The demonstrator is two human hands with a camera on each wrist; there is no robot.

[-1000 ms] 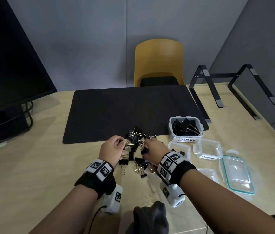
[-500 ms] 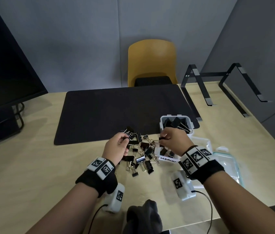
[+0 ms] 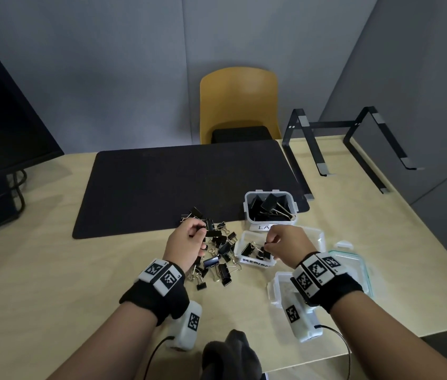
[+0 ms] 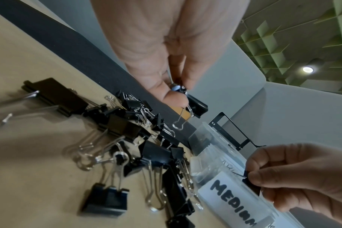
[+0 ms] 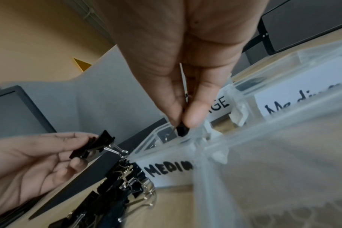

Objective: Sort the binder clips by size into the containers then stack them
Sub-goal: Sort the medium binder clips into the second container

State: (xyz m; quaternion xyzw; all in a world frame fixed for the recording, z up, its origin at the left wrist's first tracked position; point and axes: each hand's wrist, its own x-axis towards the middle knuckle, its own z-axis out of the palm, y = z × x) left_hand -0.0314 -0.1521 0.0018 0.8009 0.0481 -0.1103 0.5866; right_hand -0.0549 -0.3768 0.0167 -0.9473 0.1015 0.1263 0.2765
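Note:
A pile of black binder clips (image 3: pixel 217 259) lies on the wooden table between my hands. My left hand (image 3: pixel 189 242) hovers over the pile's far side and pinches one black clip (image 4: pixel 195 104) by its wire handle. My right hand (image 3: pixel 285 242) is over the clear container labelled MEDIUM (image 3: pixel 255 263), pinching a small black clip (image 5: pixel 182 131) just above its opening. That container holds a few clips. Behind it stands the LARGE container (image 3: pixel 270 207), filled with big black clips.
A black desk mat (image 3: pixel 184 185) covers the table's middle. Clear lids and an empty clear tub (image 3: pixel 280 289) lie right of the containers, with a green-rimmed lid (image 3: pixel 359 264) beyond. A laptop stand (image 3: pixel 354 149) is back right, a monitor (image 3: pixel 5 122) left, a yellow chair (image 3: pixel 239 105) behind.
My right hand moved right from the pile to above the MEDIUM container, carrying a clip. My left hand stayed at the pile and lifted a clip.

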